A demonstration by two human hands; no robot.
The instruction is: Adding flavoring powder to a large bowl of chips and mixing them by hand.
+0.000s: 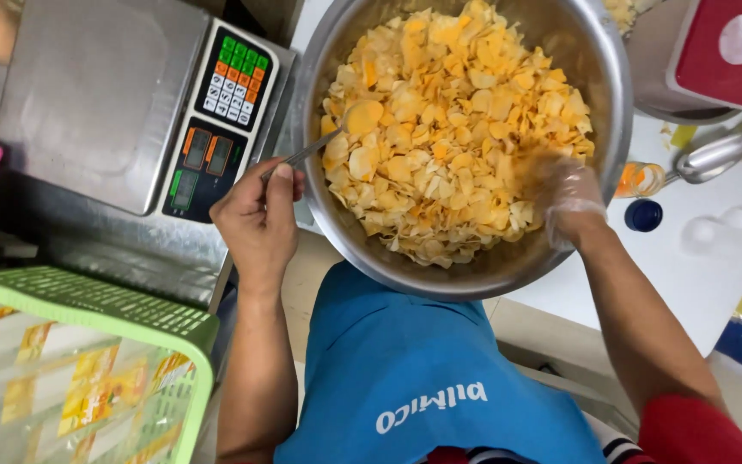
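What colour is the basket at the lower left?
Light green, seen in the head view: the slotted plastic basket.

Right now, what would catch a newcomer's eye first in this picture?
The big steel bowl heaped with yellow-orange chips fills the centre. The left hand holds a metal utensil at the bowl's near-left rim, while the right hand, in a clear plastic glove, digs into the chips. A steel weighing scale with a coloured keypad sits to the left.

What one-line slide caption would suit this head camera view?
Left hand holds a spoon while the gloved right hand mixes chips in a steel bowl beside a scale.
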